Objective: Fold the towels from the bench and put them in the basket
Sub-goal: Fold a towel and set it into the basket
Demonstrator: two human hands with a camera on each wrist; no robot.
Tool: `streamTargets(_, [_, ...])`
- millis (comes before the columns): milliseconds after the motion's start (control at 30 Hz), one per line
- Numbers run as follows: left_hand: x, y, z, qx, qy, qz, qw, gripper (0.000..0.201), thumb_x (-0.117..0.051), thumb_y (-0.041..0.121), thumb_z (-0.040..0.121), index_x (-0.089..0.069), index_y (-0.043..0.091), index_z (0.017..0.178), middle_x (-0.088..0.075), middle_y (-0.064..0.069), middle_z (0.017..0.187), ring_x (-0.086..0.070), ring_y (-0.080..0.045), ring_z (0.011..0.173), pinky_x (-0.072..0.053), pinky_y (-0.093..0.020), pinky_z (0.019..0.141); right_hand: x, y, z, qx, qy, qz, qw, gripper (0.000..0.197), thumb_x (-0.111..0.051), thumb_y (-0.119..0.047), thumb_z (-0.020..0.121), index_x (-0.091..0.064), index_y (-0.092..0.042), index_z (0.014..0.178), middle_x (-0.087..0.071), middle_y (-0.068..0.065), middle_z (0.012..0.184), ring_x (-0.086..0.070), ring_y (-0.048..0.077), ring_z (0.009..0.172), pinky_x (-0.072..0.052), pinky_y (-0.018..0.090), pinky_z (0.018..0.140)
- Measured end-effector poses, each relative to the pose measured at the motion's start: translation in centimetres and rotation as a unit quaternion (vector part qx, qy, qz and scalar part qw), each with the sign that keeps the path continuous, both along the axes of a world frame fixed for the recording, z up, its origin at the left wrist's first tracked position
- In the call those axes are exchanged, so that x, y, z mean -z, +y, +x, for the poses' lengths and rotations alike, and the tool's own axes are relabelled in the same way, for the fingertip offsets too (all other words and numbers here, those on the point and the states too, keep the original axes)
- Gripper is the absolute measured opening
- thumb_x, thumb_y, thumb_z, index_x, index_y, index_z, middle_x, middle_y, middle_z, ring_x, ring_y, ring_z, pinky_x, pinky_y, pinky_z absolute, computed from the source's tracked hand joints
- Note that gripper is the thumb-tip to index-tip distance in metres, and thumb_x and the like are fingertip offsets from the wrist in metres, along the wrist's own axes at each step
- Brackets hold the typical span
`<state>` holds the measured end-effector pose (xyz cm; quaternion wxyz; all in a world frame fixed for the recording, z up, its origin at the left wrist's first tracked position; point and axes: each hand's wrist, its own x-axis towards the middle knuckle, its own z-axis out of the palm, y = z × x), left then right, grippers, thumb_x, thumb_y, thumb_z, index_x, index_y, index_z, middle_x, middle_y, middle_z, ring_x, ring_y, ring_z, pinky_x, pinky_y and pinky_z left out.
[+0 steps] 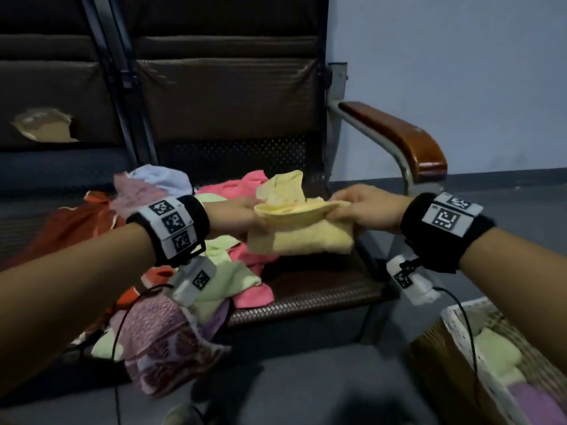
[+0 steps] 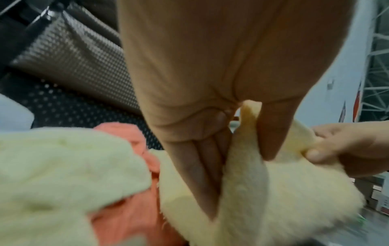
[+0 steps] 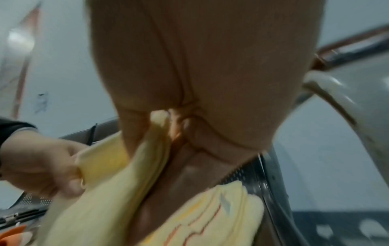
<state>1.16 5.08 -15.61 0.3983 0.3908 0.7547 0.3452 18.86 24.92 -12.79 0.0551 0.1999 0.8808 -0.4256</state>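
Above the bench seat: yellow towel (image 1: 302, 237) hangs part-folded, long axis left to right.
Grip: left hand (image 1: 236, 214) and right hand (image 1: 365, 210) pinch its upper corners.
Right wrist only: coloured stitching on the towel.
Basket (image 1: 454, 320): lower right.

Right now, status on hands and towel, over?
Both hands pinch the yellow towel: left hand, right hand. Towel half folded above the bench. Basket to the right, two towels in. Nothing blocking.
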Motion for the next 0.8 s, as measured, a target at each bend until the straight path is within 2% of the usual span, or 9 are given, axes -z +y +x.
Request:
streamTargets(167, [4.0, 0.1, 0.8, 0.021, -0.066, -0.143, 0.987, 0.012, -0.065, 0.014, 0.093, -0.059, 0.004, 0.094, -0.058, -0.007, 0.07, -0.053, -0.017, 0.056, -0.045, -0.024, 0.048, 4.6, 0.0, 1.5, 0.002, -0.157, -0.174, 0.972, 0.011, -0.066, -0.014, 0.094, -0.071, -0.006, 0.099, -0.067, 0.003, 0.078, -0.064, 0.013, 0.068, -0.054, 0.024, 0.058])
streamTargets(333, [5.0, 2.2, -1.5, -0.071, -0.07, -0.088, 0.991, 0.026, -0.062, 0.027, 0.095, -0.063, 0.004, 0.106, -0.067, -0.006, 0.078, -0.061, -0.018, 0.059, -0.046, -0.025, 0.05, 5.5, 1.8, -1.2, 0.124, -0.076, -0.166, 0.975, 0.026, -0.07, -0.016, 0.09, -0.068, -0.005, 0.113, -0.074, 0.011, 0.103, -0.071, 0.019, 0.085, -0.058, 0.029, 0.068])
streamTargets(400, [5.7, 3.5, -2.8, -0.114, -0.047, -0.047, 0.991, 0.03, -0.062, 0.032, 0.096, -0.064, 0.005, 0.11, -0.07, -0.01, 0.094, -0.067, -0.023, 0.08, -0.055, -0.033, 0.069, 5.9, 2.3, -2.9, 0.19, -0.009, -0.159, 0.969, 0.026, -0.067, -0.011, 0.089, -0.067, -0.002, 0.113, -0.072, 0.017, 0.113, -0.072, 0.025, 0.097, -0.061, 0.034, 0.076])
streamTargets(467, [6.1, 5.0, -3.9, -0.157, -0.02, -0.019, 0.987, 0.033, -0.062, 0.035, 0.096, -0.065, 0.008, 0.113, -0.071, -0.01, 0.111, -0.068, -0.029, 0.102, -0.055, -0.043, 0.095, 6.4, 2.8, -4.6, 0.235, 0.042, -0.118, 0.964, 0.016, -0.065, -0.009, 0.089, -0.069, -0.005, 0.103, -0.071, 0.018, 0.115, -0.071, 0.026, 0.099, -0.061, 0.04, 0.083])
streamTargets(500, [6.2, 5.8, -4.3, -0.18, -0.01, -0.008, 0.984, 0.033, -0.062, 0.037, 0.095, -0.066, 0.009, 0.113, -0.071, -0.01, 0.113, -0.068, -0.028, 0.104, -0.055, -0.045, 0.096, 6.6, 3.0, -5.3, 0.247, 0.055, -0.078, 0.964, 0.01, -0.064, -0.01, 0.089, -0.07, -0.008, 0.096, -0.071, 0.017, 0.114, -0.071, 0.026, 0.098, -0.06, 0.042, 0.087])
streamTargets(600, [6.4, 7.4, -5.3, -0.223, 0.019, 0.016, 0.974, 0.023, -0.062, 0.038, 0.094, -0.068, 0.016, 0.096, -0.072, -0.002, 0.092, -0.069, -0.016, 0.079, -0.057, -0.03, 0.066, 7.1, 3.7, -6.8, 0.261, 0.075, 0.016, 0.962, 0.01, -0.061, -0.014, 0.089, -0.07, -0.012, 0.092, -0.073, 0.009, 0.107, -0.069, 0.018, 0.088, -0.06, 0.034, 0.077])
streamTargets(667, [6.7, 7.9, -6.1, -0.229, 0.057, 0.015, 0.972, 0.022, -0.062, 0.032, 0.093, -0.068, 0.012, 0.096, -0.069, -0.001, 0.085, -0.066, -0.016, 0.073, -0.053, -0.027, 0.059, 7.4, 3.6, -7.3, 0.249, 0.077, 0.024, 0.965, 0.011, -0.058, -0.015, 0.089, -0.069, -0.017, 0.092, -0.072, 0.002, 0.103, -0.065, 0.01, 0.08, -0.054, 0.023, 0.063])
streamTargets(700, [7.0, 8.0, -6.4, -0.235, 0.062, 0.011, 0.97, 0.021, -0.062, 0.028, 0.091, -0.068, 0.009, 0.099, -0.068, -0.003, 0.086, -0.066, -0.019, 0.076, -0.054, -0.028, 0.061, 7.6, 3.6, -7.5, 0.237, 0.066, 0.03, 0.969, 0.014, -0.059, -0.017, 0.09, -0.068, -0.016, 0.101, -0.07, 0.001, 0.108, -0.065, 0.011, 0.083, -0.052, 0.023, 0.065])
streamTargets(800, [7.6, 7.7, -6.9, -0.242, 0.143, 0.007, 0.959, 0.03, -0.069, 0.027, 0.086, -0.066, 0.014, 0.113, -0.068, -0.002, 0.101, -0.065, -0.022, 0.093, -0.055, -0.035, 0.082, 7.8, 3.5, -7.3, 0.155, 0.014, 0.134, 0.979, 0.052, -0.064, -0.028, 0.091, -0.05, -0.015, 0.14, -0.056, 0.007, 0.137, -0.058, 0.023, 0.119, -0.047, 0.029, 0.093])
